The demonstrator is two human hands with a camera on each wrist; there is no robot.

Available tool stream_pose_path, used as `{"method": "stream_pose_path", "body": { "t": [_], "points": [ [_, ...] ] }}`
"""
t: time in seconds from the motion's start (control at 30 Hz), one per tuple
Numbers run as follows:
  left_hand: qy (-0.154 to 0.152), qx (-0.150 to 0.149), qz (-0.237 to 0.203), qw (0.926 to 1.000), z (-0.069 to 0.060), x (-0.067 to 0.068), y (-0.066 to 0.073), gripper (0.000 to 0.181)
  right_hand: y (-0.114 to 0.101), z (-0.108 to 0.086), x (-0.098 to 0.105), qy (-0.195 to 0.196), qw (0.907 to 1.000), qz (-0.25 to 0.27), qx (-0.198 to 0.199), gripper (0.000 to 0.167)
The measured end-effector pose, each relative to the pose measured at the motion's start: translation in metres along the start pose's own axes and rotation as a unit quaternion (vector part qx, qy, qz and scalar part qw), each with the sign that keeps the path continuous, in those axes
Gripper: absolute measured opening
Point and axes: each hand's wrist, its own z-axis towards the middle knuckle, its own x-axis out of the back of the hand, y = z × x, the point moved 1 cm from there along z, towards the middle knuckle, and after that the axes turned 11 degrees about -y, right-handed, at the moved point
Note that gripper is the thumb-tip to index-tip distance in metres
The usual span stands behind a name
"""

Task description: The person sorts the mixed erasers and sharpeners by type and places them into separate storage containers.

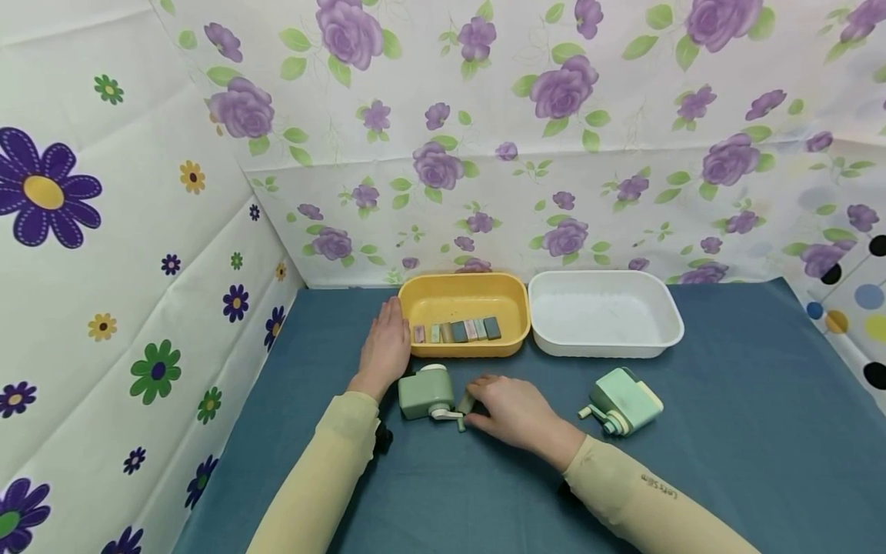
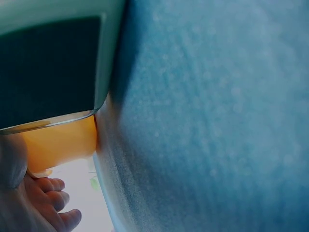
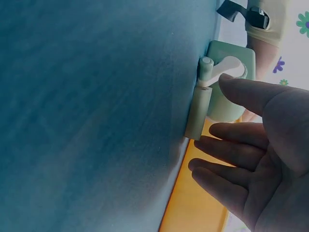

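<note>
My left hand (image 1: 384, 346) rests with straight fingers against the left side of the yellow basin (image 1: 464, 350). Several small pastel blocks (image 1: 460, 332) lie in a row inside that basin. In front of it is a green hand-crank device, resembling a pencil sharpener (image 1: 424, 396), its white crank pointing right. Beside the crank handle is a small green block (image 3: 198, 113) on the cloth. My right hand (image 1: 514, 408) is close to this block, thumb and fingers spread on either side. In the right wrist view the fingers are extended, not curled round it; contact is unclear.
A white basin (image 1: 607, 350) stands to the right of the yellow one. A second, lighter green crank device (image 1: 626, 402) sits at the right on the blue cloth (image 1: 734, 431). Flowered sheets (image 1: 443, 223) hang behind the table and at its left.
</note>
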Motion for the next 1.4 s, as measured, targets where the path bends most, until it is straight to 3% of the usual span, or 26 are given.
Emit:
{"method": "stream_pose_path", "body": {
  "t": [0.67, 0.93, 1.4],
  "points": [
    [0.002, -0.005, -0.003, 1.0, -0.001, 0.002, 0.001, 0.059, -0.002, 0.008, -0.006, 0.01, 0.9989, -0.041, -0.022, 0.04],
    [-0.001, -0.005, -0.001, 1.0, 0.001, 0.0, 0.0, 0.059, -0.002, 0.011, -0.008, -0.008, 0.9979, -0.044, -0.048, 0.045],
    [0.001, -0.006, -0.004, 1.0, 0.0, 0.001, 0.001, 0.059, -0.006, 0.014, -0.005, -0.025, 0.9964, -0.051, -0.063, 0.037]
  ]
}}
